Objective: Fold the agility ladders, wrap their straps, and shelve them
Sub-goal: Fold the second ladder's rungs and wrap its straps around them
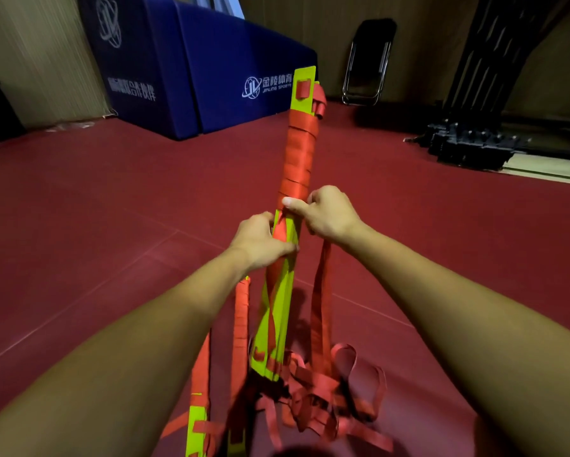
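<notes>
A sports hall or gym store room; dark red sports flooring with faint seam lines covers the ground on every side; at eleven o'clock stands a big blue padded mat block printed with a white logo reading "JINLING SPORTS"; at one o'clock a folded black chair leans against the panelled wall; at two o'clock black metal equipment frames lie stacked; at centre, a yellow-and-red agility ladder, bundled.
</notes>
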`<state>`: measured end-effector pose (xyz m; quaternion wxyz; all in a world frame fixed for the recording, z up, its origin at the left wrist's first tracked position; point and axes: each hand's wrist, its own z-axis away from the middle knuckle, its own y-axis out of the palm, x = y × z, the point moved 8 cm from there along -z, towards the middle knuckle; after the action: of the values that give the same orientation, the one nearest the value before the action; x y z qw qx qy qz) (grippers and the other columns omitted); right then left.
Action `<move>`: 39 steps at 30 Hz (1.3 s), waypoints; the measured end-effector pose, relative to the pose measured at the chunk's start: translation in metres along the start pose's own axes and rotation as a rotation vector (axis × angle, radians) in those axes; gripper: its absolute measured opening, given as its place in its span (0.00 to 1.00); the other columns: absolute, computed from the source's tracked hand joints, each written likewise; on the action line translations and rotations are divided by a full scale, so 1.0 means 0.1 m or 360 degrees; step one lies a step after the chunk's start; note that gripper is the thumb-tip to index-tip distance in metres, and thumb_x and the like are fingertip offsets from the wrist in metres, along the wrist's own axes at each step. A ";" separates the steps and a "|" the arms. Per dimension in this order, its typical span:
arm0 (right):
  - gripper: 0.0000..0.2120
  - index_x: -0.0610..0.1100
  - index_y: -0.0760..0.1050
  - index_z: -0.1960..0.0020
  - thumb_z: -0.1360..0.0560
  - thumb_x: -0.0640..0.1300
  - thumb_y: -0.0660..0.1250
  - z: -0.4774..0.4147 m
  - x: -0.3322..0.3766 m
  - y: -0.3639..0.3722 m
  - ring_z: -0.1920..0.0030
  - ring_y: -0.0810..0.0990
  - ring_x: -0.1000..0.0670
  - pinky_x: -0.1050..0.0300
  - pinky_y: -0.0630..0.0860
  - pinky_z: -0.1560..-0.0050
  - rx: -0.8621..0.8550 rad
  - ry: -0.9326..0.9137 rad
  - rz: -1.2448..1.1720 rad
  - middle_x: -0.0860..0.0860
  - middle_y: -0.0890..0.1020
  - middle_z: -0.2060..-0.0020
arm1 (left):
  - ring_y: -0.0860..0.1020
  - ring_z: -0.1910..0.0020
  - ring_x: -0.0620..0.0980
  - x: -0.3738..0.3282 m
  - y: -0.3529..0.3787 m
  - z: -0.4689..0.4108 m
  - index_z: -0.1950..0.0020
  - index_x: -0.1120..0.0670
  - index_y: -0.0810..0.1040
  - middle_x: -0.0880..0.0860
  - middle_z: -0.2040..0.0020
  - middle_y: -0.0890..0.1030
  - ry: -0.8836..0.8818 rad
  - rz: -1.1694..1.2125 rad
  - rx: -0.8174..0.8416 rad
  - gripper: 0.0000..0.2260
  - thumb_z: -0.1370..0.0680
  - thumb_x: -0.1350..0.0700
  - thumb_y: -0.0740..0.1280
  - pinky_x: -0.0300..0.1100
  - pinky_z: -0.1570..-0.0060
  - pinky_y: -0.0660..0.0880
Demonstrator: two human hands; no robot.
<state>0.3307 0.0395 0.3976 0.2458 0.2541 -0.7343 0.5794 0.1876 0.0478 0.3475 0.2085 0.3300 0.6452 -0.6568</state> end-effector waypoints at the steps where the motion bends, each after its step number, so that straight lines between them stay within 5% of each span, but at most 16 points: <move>1: 0.24 0.43 0.72 0.71 0.23 0.58 0.68 0.00 0.02 0.02 0.71 0.76 0.47 0.52 0.71 0.63 0.0084 -0.0044 -0.0136 0.46 0.77 0.75 | 0.84 0.53 0.52 0.01 0.01 -0.01 0.50 0.53 0.81 0.51 0.56 0.86 -0.0017 0.0114 0.0039 0.18 0.36 0.51 0.80 0.48 0.49 0.80; 5: 0.19 0.44 0.73 0.69 0.21 0.47 0.67 0.04 0.05 0.01 0.77 0.69 0.58 0.63 0.67 0.69 0.0379 -0.0135 -0.0388 0.49 0.75 0.75 | 0.84 0.50 0.54 0.04 0.07 -0.04 0.47 0.53 0.81 0.53 0.53 0.87 -0.0020 0.0364 0.0176 0.26 0.43 0.52 0.78 0.55 0.44 0.79; 10: 0.17 0.43 0.76 0.66 0.22 0.51 0.68 0.00 -0.03 0.03 0.74 0.72 0.55 0.57 0.68 0.64 0.0208 -0.0172 -0.0222 0.52 0.78 0.74 | 0.78 0.57 0.52 0.01 0.09 -0.02 0.43 0.53 0.75 0.50 0.58 0.79 0.0141 0.0170 0.0164 0.18 0.29 0.57 0.77 0.44 0.59 0.74; 14: 0.19 0.46 0.73 0.69 0.22 0.52 0.68 -0.01 0.04 -0.02 0.75 0.71 0.58 0.61 0.67 0.68 0.0089 -0.0217 -0.0143 0.53 0.76 0.76 | 0.76 0.59 0.48 -0.05 0.01 -0.01 0.42 0.53 0.76 0.49 0.57 0.79 0.0258 0.0089 0.0027 0.22 0.31 0.49 0.80 0.40 0.59 0.70; 17: 0.19 0.46 0.72 0.68 0.23 0.54 0.69 -0.01 0.09 -0.04 0.73 0.72 0.53 0.56 0.69 0.66 0.0096 -0.0282 -0.0125 0.50 0.78 0.74 | 0.76 0.62 0.45 -0.03 -0.02 -0.04 0.46 0.51 0.79 0.46 0.61 0.78 0.0193 0.0218 0.0066 0.18 0.32 0.54 0.81 0.40 0.59 0.74; 20: 0.10 0.42 0.75 0.57 0.22 0.48 0.70 0.02 0.10 0.05 0.75 0.72 0.56 0.62 0.68 0.70 0.0363 -0.0222 -0.0431 0.48 0.77 0.72 | 0.79 0.60 0.50 0.02 -0.02 -0.05 0.45 0.52 0.79 0.49 0.60 0.81 0.0110 0.0442 0.0136 0.22 0.36 0.60 0.81 0.51 0.50 0.79; 24: 0.04 0.39 0.76 0.49 0.21 0.40 0.68 0.06 0.06 0.12 0.70 0.70 0.54 0.63 0.67 0.67 0.0583 -0.0120 -0.0854 0.46 0.74 0.68 | 0.81 0.53 0.53 0.07 -0.03 -0.03 0.39 0.52 0.70 0.57 0.49 0.83 0.0016 0.0526 0.0129 0.33 0.40 0.60 0.80 0.50 0.50 0.80; 28: 0.11 0.42 0.73 0.60 0.22 0.45 0.69 0.07 0.05 0.09 0.72 0.68 0.55 0.62 0.65 0.69 0.0454 -0.0099 -0.0757 0.49 0.74 0.72 | 0.79 0.59 0.51 0.05 -0.01 -0.04 0.38 0.54 0.69 0.55 0.54 0.81 0.0072 0.0352 0.0129 0.27 0.32 0.60 0.77 0.46 0.56 0.77; 33: 0.13 0.40 0.74 0.61 0.22 0.46 0.69 0.00 0.02 0.05 0.76 0.67 0.58 0.62 0.63 0.71 0.0257 -0.0065 -0.0717 0.49 0.74 0.73 | 0.79 0.58 0.52 -0.05 -0.03 0.01 0.47 0.52 0.76 0.50 0.57 0.81 0.0181 -0.0139 0.0107 0.18 0.29 0.44 0.77 0.41 0.61 0.72; 36: 0.16 0.41 0.75 0.64 0.25 0.51 0.73 -0.06 -0.04 0.04 0.76 0.68 0.58 0.61 0.64 0.71 0.0162 -0.0048 -0.0573 0.48 0.76 0.73 | 0.77 0.60 0.54 -0.14 -0.08 0.01 0.53 0.53 0.78 0.49 0.67 0.76 0.0268 -0.0185 0.0045 0.11 0.27 0.49 0.76 0.37 0.69 0.64; 39: 0.20 0.44 0.73 0.68 0.27 0.56 0.73 -0.07 -0.07 0.05 0.74 0.68 0.54 0.57 0.63 0.69 0.0161 -0.0027 -0.0469 0.49 0.75 0.74 | 0.77 0.66 0.52 -0.13 -0.03 0.00 0.47 0.56 0.82 0.53 0.69 0.76 0.0229 -0.0053 0.0115 0.12 0.27 0.53 0.75 0.29 0.72 0.65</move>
<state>0.3332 0.0478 0.3911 0.3090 0.3761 -0.6610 0.5711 0.1947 0.0466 0.3585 0.1384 0.3728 0.6399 -0.6576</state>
